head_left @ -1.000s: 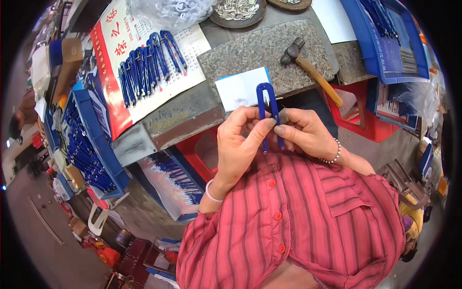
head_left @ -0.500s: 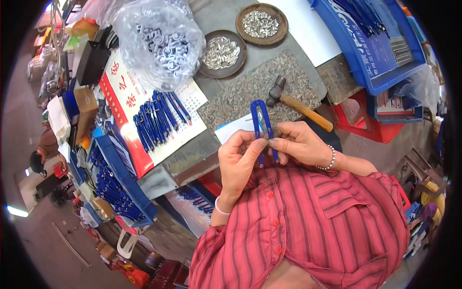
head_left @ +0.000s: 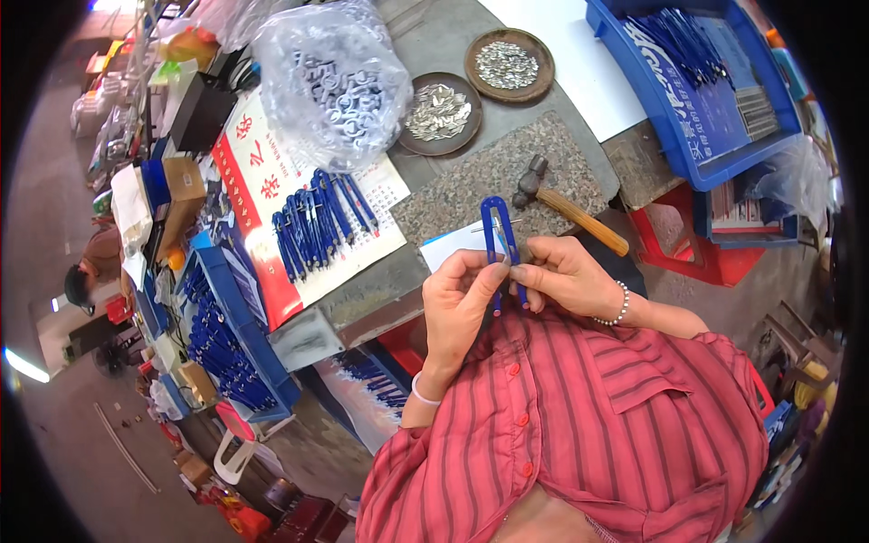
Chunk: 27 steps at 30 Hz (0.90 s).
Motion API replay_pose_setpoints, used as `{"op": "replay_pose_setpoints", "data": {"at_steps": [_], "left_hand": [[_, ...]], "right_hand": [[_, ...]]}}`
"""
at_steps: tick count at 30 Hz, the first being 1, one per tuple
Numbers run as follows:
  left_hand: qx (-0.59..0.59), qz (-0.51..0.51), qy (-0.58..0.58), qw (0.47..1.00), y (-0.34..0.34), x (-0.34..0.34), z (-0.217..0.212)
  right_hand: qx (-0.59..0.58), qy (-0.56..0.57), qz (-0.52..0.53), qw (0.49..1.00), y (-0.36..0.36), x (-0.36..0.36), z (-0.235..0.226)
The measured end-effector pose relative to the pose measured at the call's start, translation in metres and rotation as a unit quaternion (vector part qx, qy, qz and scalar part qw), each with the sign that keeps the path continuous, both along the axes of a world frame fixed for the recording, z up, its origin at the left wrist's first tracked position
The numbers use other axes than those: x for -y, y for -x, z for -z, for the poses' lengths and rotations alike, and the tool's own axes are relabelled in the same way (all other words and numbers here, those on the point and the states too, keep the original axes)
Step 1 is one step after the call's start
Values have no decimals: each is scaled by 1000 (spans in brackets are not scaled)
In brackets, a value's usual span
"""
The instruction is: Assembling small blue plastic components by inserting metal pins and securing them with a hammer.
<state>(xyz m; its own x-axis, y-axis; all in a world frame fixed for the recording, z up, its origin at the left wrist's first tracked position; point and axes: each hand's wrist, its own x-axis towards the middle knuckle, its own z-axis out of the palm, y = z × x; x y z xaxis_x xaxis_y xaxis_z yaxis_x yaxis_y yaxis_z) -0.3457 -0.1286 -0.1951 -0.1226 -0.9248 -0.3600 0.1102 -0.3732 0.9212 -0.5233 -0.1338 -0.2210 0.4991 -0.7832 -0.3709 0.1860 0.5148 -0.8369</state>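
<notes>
A blue U-shaped piece (head_left: 490, 232), its bend pointing to the far side, is held in front of the striped shirt at the near side of the tabletop (head_left: 433, 43), pinched in the closed fingers of both the left hand (head_left: 459, 296) and the right hand (head_left: 570, 276). Beyond it, a hammer (head_left: 579, 220) lies on a speckled stone slab (head_left: 448, 201). Farther left, a row of blue pieces (head_left: 314, 224) lies on a printed sheet (head_left: 385, 190), near a clear bag (head_left: 337, 90) of grey parts.
</notes>
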Motion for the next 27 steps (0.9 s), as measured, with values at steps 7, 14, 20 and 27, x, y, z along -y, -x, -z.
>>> {"op": "replay_pose_setpoints", "data": {"at_steps": [7, 14, 20, 27], "left_hand": [[39, -14, 42, 998, -20, -14, -2], [310, -17, 267, 913, -59, -31, 0], [426, -73, 286, 855, -118, -34, 6], [639, -160, 287, 695, -228, 38, 13]], "right_hand": [[-22, 27, -21, 999, -22, -1, -18], [-152, 129, -121, 973, -56, -1, -31], [-134, 182, -144, 963, -92, -6, -30], [-160, 210, -217, 940, -93, -11, -35]]}}
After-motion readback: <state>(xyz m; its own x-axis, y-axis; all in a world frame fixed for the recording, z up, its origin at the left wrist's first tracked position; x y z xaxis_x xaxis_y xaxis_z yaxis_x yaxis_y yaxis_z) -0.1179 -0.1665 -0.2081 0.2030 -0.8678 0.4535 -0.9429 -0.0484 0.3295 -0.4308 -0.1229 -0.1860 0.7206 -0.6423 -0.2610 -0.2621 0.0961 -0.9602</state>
